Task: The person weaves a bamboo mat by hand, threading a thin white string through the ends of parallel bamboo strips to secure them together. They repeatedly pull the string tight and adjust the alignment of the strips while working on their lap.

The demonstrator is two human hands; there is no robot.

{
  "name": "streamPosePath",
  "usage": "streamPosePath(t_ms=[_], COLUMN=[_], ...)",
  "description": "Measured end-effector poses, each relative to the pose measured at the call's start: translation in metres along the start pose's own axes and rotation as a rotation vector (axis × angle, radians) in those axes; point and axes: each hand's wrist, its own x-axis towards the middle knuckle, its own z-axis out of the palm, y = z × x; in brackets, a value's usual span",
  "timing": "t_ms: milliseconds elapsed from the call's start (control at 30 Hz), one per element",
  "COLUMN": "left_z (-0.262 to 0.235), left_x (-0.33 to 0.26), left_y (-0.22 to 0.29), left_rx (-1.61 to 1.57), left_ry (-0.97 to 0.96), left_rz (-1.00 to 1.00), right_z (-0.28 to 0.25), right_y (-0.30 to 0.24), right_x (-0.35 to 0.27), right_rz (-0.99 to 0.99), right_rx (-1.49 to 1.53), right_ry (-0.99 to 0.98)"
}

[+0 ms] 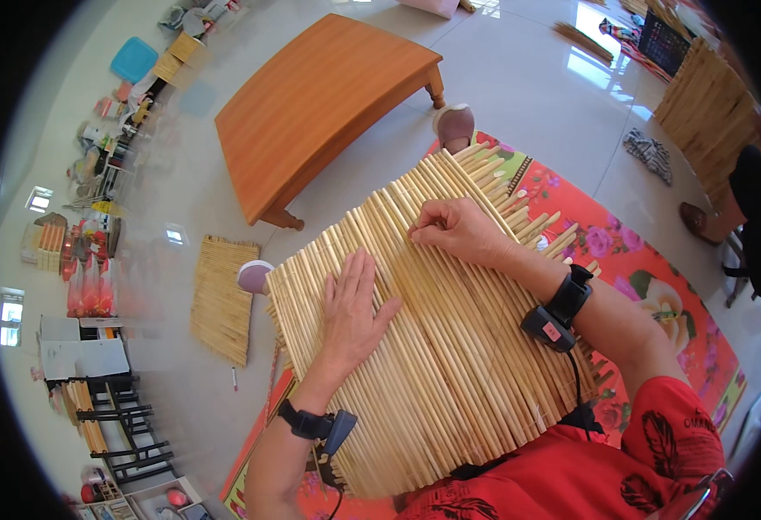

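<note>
Across my lap lies a large mat of pale straw-coloured stalks, set side by side in rows. The stalk ends stick out unevenly along its right edge. My left hand rests flat on the mat's left half, its fingers stretched out and thumb apart. Toward the far middle of the mat, my right hand is closed in a pinch just at the stalks' surface. Whatever is between those fingertips is too small to make out. Each of my wrists wears a black strap with a small box.
A low wooden table stands beyond the mat. A smaller stalk mat lies on the floor at left, near a pen. Under me spreads a red floral mat. At far right are another person's leg and shoe.
</note>
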Motion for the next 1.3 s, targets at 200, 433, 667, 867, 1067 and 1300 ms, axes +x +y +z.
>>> streamPosePath(t_ms=[200, 433, 667, 867, 1067, 1300], left_z=[0.007, 0.004, -0.019, -0.043, -0.038, -0.057], left_x=[0.009, 0.021, 0.122, 0.162, 0.154, 0.162], left_y=[-0.011, -0.020, -0.115, -0.118, -0.112, -0.109], left_rx=[-0.026, -0.048, -0.134, -0.818, -0.821, -0.834], left_ry=[-0.063, -0.086, 0.209, -0.521, -0.397, -0.512], left_rz=[0.023, 0.073, 0.018, -0.311, -0.384, -0.393], right_z=[-0.001, -0.004, 0.008, 0.003, 0.003, 0.004], right_y=[-0.010, -0.008, -0.018, -0.015, -0.018, -0.021], right_x=[0.003, 0.003, -0.013, -0.013, -0.017, -0.017], right_rz=[0.054, 0.026, -0.084, -0.067, -0.090, -0.142], right_rx=[-0.106, -0.160, -0.103, -0.067, -0.085, -0.120], right_ry=[-0.052, -0.062, 0.000, 0.013, -0.002, 0.035])
